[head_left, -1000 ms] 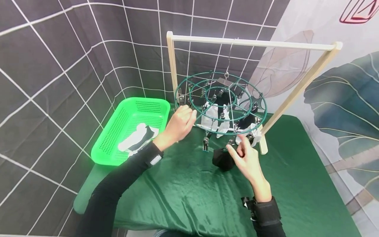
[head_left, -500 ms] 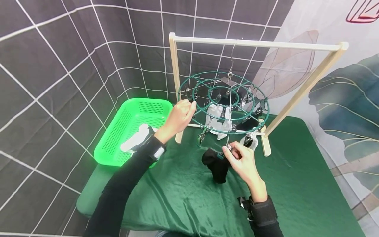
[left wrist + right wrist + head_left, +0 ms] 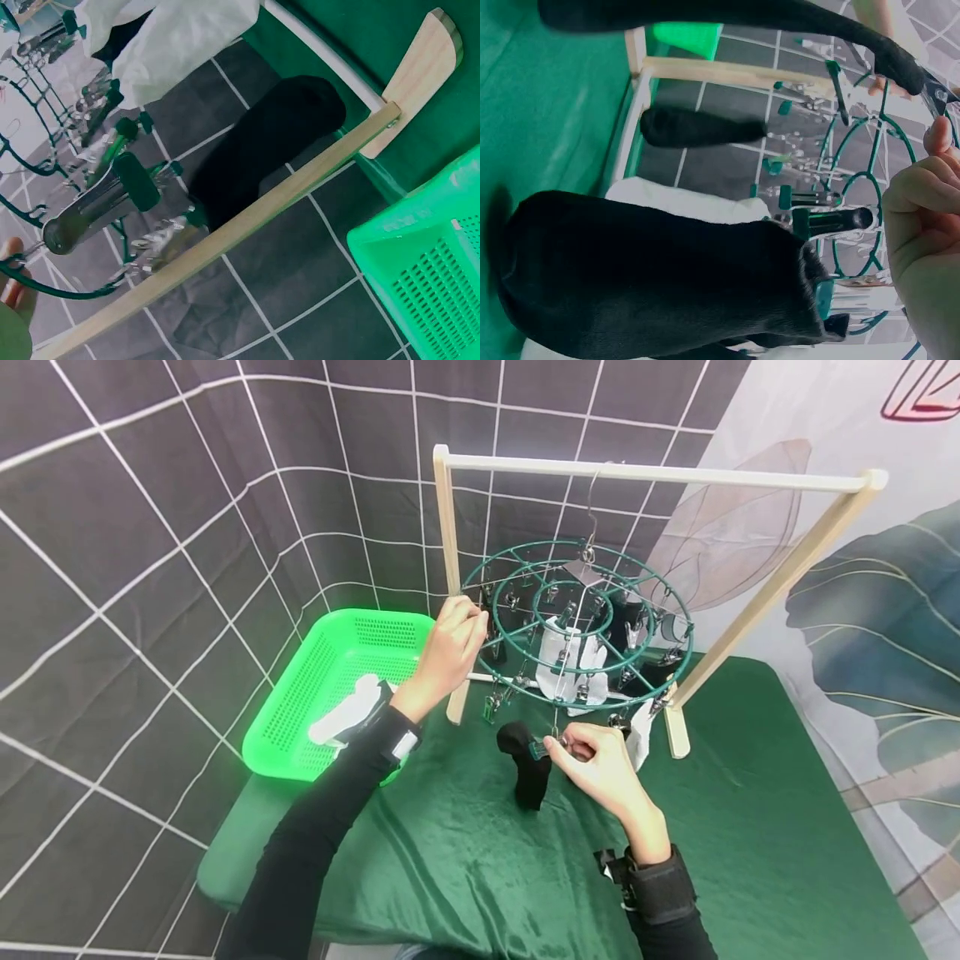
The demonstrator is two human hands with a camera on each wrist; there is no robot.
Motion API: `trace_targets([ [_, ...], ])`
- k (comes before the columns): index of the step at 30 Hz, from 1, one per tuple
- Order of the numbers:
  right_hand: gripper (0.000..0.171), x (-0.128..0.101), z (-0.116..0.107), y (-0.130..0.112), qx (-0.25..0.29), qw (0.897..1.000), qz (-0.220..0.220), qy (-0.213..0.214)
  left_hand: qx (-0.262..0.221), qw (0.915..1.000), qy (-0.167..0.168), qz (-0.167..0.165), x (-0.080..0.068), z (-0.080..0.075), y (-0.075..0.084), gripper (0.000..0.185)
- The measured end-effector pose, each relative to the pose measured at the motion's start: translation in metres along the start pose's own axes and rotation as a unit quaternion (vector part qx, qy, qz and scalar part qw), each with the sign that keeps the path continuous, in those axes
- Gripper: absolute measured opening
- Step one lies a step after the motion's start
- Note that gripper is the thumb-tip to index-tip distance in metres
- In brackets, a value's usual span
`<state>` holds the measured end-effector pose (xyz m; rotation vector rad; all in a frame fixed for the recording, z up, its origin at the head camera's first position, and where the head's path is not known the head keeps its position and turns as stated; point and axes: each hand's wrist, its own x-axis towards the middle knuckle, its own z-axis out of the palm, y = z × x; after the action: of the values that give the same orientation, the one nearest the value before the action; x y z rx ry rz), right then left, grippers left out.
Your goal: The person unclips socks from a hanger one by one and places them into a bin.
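A round green clip hanger [image 3: 585, 707] hangs by a metal hook from a wooden rack. My left hand [image 3: 452, 639] grips its outer ring at the left; in the left wrist view only its fingertips [image 3: 13, 274] show at the ring. At the near side, my right hand [image 3: 600, 764] pinches a clip [image 3: 537, 749] between thumb and forefinger. A black sock [image 3: 532, 781] dangles from that clip above the table. The right wrist view has this sock [image 3: 630, 13] along the top, its end in the clip at the thumb tip. White socks [image 3: 558, 660] hang farther in.
A bright green basket [image 3: 262, 727] at the left holds white and grey socks [image 3: 348, 710]. The rack's wooden posts [image 3: 780, 589] flank the hanger. More black socks [image 3: 645, 274] and several spare clips [image 3: 139, 180] hang around the rings. Green cloth [image 3: 450, 868] covers the table.
My right hand, its thumb and forefinger apart earlier, now pinches the clip and has moved left. The black sock has swung left with it, and the hanger has turned. My left hand stays at the ring.
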<state>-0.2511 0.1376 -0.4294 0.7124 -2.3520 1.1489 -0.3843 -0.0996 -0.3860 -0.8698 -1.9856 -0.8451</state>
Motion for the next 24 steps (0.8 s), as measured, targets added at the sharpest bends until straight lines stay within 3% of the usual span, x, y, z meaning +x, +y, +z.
trace_targets([
  [3,0.046,0.0,0.002,0.001,-0.002,1.0,0.0,0.0,0.011,0.9993,0.033,-0.016,-0.002,-0.004,0.009,0.037],
  [6,0.047,0.0,0.004,0.001,-0.002,1.0,0.009,-0.001,0.001,0.9947,0.092,-0.047,-0.01,-0.006,0.025,0.033],
  [8,0.047,-0.001,0.004,0.001,-0.003,1.0,0.019,-0.004,-0.028,0.9881,0.129,-0.079,-0.019,-0.006,0.038,0.03],
  [10,0.046,-0.001,0.005,0.0,-0.002,1.0,0.027,-0.005,-0.076,0.9763,0.158,-0.127,-0.033,-0.001,0.052,0.025],
  [11,0.045,-0.001,0.005,0.0,-0.001,1.0,0.03,-0.006,-0.111,0.9664,0.169,-0.158,-0.041,0.003,0.059,0.022],
  [12,0.045,-0.001,0.005,0.0,0.0,0.999,0.034,-0.007,-0.159,0.9506,0.181,-0.196,-0.049,0.006,0.065,0.02],
  [14,0.044,-0.001,0.006,0.0,0.002,0.999,0.041,-0.01,-0.247,0.9034,0.203,-0.286,-0.064,0.013,0.077,0.015],
  [16,0.044,-0.001,0.007,0.0,0.002,0.999,0.048,-0.011,-0.312,0.847,0.213,-0.374,-0.077,0.019,0.086,0.014],
  [17,0.044,-0.001,0.007,0.0,0.003,0.999,0.052,-0.011,-0.331,0.8242,0.206,-0.411,-0.082,0.021,0.091,0.015],
  [18,0.045,-0.001,0.007,0.0,0.003,0.998,0.055,-0.012,-0.343,0.8086,0.186,-0.441,-0.086,0.022,0.094,0.017],
  [19,0.045,-0.001,0.007,0.0,0.003,0.998,0.056,-0.011,-0.341,0.8024,0.152,-0.466,-0.09,0.022,0.097,0.021],
  [22,0.043,-0.001,0.008,0.0,0.002,0.998,0.06,-0.011,-0.33,0.8014,0.025,-0.498,-0.098,0.021,0.105,0.039],
  [24,0.042,-0.001,0.009,0.0,0.0,0.998,0.064,-0.012,-0.332,0.8014,-0.043,-0.495,-0.102,0.019,0.108,0.049],
])
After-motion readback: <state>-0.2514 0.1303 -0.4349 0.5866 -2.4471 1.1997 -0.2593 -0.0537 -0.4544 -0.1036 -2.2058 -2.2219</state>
